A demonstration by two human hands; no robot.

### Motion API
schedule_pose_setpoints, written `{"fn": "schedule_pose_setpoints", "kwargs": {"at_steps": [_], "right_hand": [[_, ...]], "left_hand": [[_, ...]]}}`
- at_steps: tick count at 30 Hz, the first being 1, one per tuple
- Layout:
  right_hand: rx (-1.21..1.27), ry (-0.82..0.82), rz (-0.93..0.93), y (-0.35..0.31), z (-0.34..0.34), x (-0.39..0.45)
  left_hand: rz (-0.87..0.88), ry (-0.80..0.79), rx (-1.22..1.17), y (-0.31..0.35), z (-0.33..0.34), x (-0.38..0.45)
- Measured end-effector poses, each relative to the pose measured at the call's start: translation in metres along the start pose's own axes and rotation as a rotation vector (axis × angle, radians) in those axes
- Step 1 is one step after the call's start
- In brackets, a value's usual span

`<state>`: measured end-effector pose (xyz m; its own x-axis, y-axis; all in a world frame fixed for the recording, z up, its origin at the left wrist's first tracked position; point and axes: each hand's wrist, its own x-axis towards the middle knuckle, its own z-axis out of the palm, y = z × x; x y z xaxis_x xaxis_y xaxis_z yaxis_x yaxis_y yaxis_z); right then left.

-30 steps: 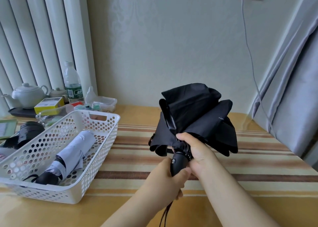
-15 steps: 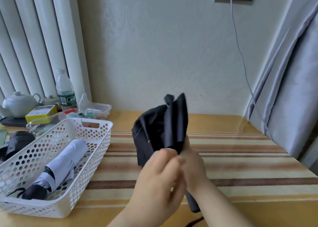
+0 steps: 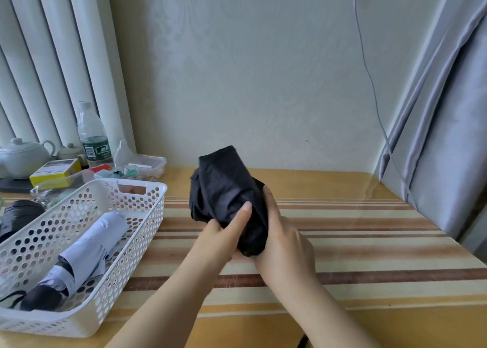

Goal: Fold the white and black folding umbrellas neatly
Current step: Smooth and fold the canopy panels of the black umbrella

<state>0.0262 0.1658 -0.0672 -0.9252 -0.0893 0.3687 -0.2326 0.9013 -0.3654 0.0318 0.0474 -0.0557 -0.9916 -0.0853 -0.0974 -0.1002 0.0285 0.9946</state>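
The black folding umbrella (image 3: 226, 189) is grasped above the striped table (image 3: 355, 231) by the left hand (image 3: 220, 238) and right hand (image 3: 286, 247).

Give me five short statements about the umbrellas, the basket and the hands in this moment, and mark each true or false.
1. Both hands grip the black umbrella. True: the left hand and the right hand wrap its bundled canopy.
2. The white umbrella lies open on the striped table. False: it lies folded in the white basket.
3. The basket stands to the left of the hands. True.
4. The water bottle lies inside the basket. False: it stands upright behind it, near the teapot.
5. The black umbrella's canopy is spread wide. False: it is gathered into a bundle.
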Motion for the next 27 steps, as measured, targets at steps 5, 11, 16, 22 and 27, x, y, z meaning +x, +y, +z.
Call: {"fn": "schedule_pose_setpoints", "kwargs": {"at_steps": [5,11,16,22,27], "right_hand": [[0.134,-0.124,-0.017,-0.005,-0.004,0.001],[0.509,-0.379,-0.051,-0.005,-0.005,0.001],[0.524,-0.340,0.036,-0.007,-0.007,0.000],[0.479,-0.202,0.002,-0.017,0.002,-0.003],[0.608,-0.148,-0.034,-0.009,0.002,0.001]], "left_hand": [[0.015,0.044,-0.275,0.011,-0.001,0.009],[0.090,0.223,-0.248,0.011,-0.003,0.010],[0.161,0.268,-0.310,0.009,-0.004,0.005],[0.158,0.364,-0.358,0.006,0.001,0.000],[0.214,0.209,-0.385,0.012,-0.010,-0.009]]}}
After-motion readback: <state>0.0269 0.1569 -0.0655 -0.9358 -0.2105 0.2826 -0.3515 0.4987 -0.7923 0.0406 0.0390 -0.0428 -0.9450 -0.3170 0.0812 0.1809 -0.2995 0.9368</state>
